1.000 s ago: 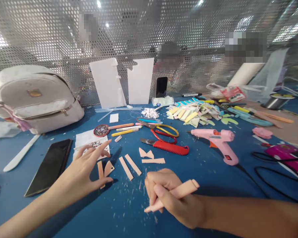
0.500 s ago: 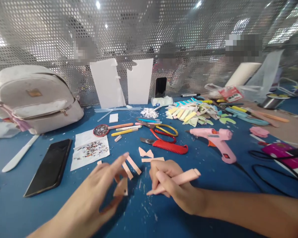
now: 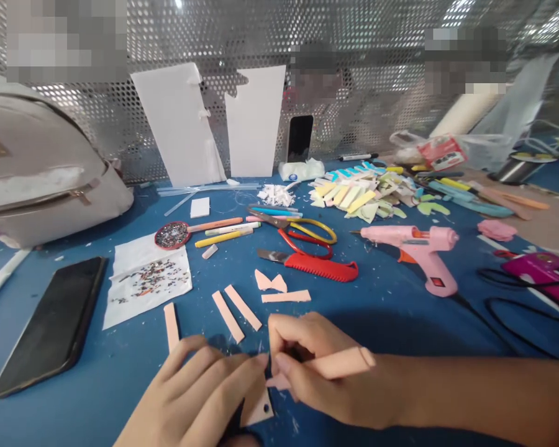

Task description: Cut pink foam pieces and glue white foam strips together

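Pressed low by the blue table's front edge, my left hand [image 3: 200, 391] holds a small peach-coloured cut piece [image 3: 256, 406] with a black dot. The fingers cover much of this piece. My right hand [image 3: 314, 363] is closed around a thick pale pink pen [image 3: 347, 363], its tip close to the piece's right edge; whether they touch I cannot tell. Beyond my hands lie two slanting peach strips [image 3: 228, 316], a flat peach strip [image 3: 286, 297] and a notched peach scrap [image 3: 270, 281]. Another peach strip [image 3: 171, 326] stands out past my left knuckles.
A red utility knife [image 3: 321, 267], scissors [image 3: 307, 236] and a pink glue gun [image 3: 428, 248] lie ahead. Left are a phone [image 3: 51, 323], a paper sheet with beads [image 3: 149, 279] and a backpack [image 3: 51, 180]. Paper scraps [image 3: 368, 192] are heaped behind.
My left hand has moved right, bringing the dotted piece down near the pen tip. The strip by its knuckles shows more. The view has tilted down and come closer.
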Demonstrator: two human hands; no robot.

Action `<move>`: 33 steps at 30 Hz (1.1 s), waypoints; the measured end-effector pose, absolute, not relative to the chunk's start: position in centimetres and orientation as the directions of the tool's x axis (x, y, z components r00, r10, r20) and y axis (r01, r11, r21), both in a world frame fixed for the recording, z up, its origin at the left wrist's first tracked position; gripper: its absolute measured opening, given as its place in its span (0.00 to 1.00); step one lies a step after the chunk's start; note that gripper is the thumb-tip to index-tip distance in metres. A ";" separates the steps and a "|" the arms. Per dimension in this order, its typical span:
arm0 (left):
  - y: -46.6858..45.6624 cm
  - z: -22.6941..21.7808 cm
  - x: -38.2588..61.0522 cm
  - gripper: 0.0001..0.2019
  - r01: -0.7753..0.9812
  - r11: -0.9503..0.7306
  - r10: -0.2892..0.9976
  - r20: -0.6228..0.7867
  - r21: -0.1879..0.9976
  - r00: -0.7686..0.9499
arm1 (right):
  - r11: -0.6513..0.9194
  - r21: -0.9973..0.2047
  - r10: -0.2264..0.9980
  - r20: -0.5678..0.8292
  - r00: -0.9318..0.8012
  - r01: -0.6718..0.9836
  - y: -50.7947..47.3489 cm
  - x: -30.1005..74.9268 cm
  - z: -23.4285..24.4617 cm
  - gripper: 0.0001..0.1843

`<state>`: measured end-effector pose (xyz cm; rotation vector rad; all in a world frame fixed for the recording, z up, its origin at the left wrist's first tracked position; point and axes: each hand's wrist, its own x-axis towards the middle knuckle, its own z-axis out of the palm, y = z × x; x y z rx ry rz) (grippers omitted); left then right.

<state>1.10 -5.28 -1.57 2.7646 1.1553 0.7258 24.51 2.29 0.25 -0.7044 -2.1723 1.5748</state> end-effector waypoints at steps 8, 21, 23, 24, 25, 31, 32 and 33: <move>-4.8 -1.8 1.1 0.21 0.639 -0.679 0.734 0.375 0.362 0.566 | 0.400 -0.886 0.574 0.043 -0.818 0.234 2.6 24.1 0.0 0.10; -5.0 -1.1 1.2 0.23 0.653 -0.596 0.802 0.303 0.467 0.515 | 0.408 -0.891 0.525 0.050 -0.850 0.200 2.5 24.2 -0.2 0.11; -5.0 -1.1 1.3 0.24 0.648 -0.597 0.801 0.304 0.472 0.517 | 0.423 -0.880 0.551 0.061 -0.832 0.215 2.4 24.1 -0.1 0.10; -5.0 -1.2 1.3 0.24 0.646 -0.598 0.800 0.307 0.475 0.515 | 0.433 -0.874 0.549 0.061 -0.834 0.221 2.4 24.1 -0.1 0.10; -4.9 -1.2 1.3 0.24 0.644 -0.598 0.800 0.308 0.477 0.515 | 0.443 -0.870 0.536 0.064 -0.842 0.217 2.4 24.1 -0.1 0.11; -4.9 -1.4 1.3 0.23 0.639 -0.600 0.798 0.305 0.482 0.520 | 0.413 -0.885 0.557 0.057 -0.828 0.217 2.5 24.2 -0.3 0.12; -4.9 -1.3 1.3 0.23 0.637 -0.604 0.795 0.306 0.480 0.523 | 0.417 -0.882 0.557 0.056 -0.829 0.220 2.5 24.2 -0.3 0.12; -4.8 -1.3 1.2 0.23 0.637 -0.605 0.794 0.306 0.477 0.525 | 0.421 -0.881 0.540 0.052 -0.840 0.216 2.5 24.2 -0.3 0.12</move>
